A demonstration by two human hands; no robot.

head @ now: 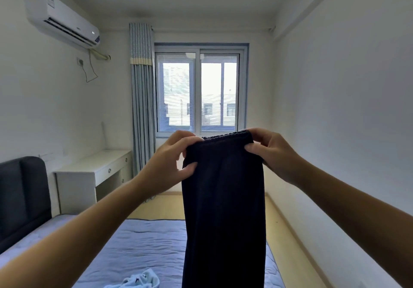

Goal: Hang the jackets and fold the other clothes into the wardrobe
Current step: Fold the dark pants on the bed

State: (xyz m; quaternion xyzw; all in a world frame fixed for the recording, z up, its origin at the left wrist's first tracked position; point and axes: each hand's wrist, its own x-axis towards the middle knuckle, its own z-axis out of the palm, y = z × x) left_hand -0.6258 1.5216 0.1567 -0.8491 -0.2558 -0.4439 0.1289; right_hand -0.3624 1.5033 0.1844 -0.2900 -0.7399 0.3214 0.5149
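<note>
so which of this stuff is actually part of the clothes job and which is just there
Part of the job:
- dark trousers, held up at the waistband by the left hand and right hand
- pale crumpled garment lying on the bed

Just there:
- white desk
- curtain
- window
- air conditioner

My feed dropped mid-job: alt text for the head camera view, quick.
The left hand and right hand pinch the waistband of dark trousers, holding them up over a blue bed. A pale crumpled garment lies on the bed; a window, white desk and air conditioner are behind.
</note>
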